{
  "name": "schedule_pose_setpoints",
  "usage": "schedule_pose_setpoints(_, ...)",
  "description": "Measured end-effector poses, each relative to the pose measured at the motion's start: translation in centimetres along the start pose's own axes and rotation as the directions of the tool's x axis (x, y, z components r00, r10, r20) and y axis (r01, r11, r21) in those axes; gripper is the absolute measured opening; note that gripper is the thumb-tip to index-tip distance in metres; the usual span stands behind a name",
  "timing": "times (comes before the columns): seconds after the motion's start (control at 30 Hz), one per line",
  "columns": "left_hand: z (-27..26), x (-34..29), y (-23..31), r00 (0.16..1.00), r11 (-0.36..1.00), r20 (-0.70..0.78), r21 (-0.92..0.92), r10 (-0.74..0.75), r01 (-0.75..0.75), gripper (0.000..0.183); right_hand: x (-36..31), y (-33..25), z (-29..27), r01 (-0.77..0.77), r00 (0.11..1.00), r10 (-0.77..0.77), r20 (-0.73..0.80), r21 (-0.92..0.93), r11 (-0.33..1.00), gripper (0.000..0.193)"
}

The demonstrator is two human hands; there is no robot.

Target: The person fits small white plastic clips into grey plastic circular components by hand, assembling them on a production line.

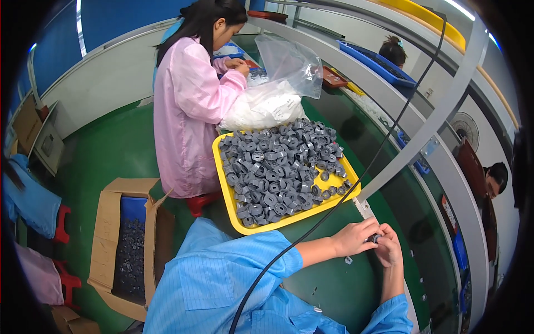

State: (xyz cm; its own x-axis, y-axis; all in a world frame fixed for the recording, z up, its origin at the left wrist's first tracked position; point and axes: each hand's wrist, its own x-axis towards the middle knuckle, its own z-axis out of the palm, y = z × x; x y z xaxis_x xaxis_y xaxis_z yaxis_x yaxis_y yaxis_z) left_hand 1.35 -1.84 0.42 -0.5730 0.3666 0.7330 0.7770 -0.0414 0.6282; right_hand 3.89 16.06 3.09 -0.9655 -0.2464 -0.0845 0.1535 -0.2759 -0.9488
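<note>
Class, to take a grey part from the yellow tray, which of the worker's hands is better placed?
Probably the left hand: it lies nearer the yellow tray, with the right hand farther off. Both hands hold a small dark part, so the left may first need to let go.

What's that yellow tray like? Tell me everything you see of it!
The yellow tray is shallow and looks like plastic, with rounded corners and a raised rim. It lies flat on the green table. A heap of grey ring-shaped pieces covers most of its bottom; some yellow shows at the right. A white bag sits at its far edge.
</note>
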Motion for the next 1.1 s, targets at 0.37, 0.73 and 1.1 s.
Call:
schedule_pose_setpoints(0.37,-0.2,0.0,-0.7,0.994,1.000,0.105,0.017,-0.027,0.026,0.030,0.9,1.3,-0.8,-0.054,0.998,0.049,0.043,0.124,0.991,0.025)
schedule_pose_setpoints(0.73,-0.3,0.8,-3.7,0.738,0.672,0.082,-0.355,-0.670,0.650,0.027,1.9,1.9,-14.2,-0.152,0.683,-0.628,-0.372,-0.914,0.377,0.023)
schedule_pose_setpoints(1.1,-1.4,0.3,-5.5,0.724,0.707,0.099,-0.162,-0.682,0.688,0.021,-1.3,3.9,3.1,0.662,0.734,-0.196,0.650,-0.750,-0.010,0.028)
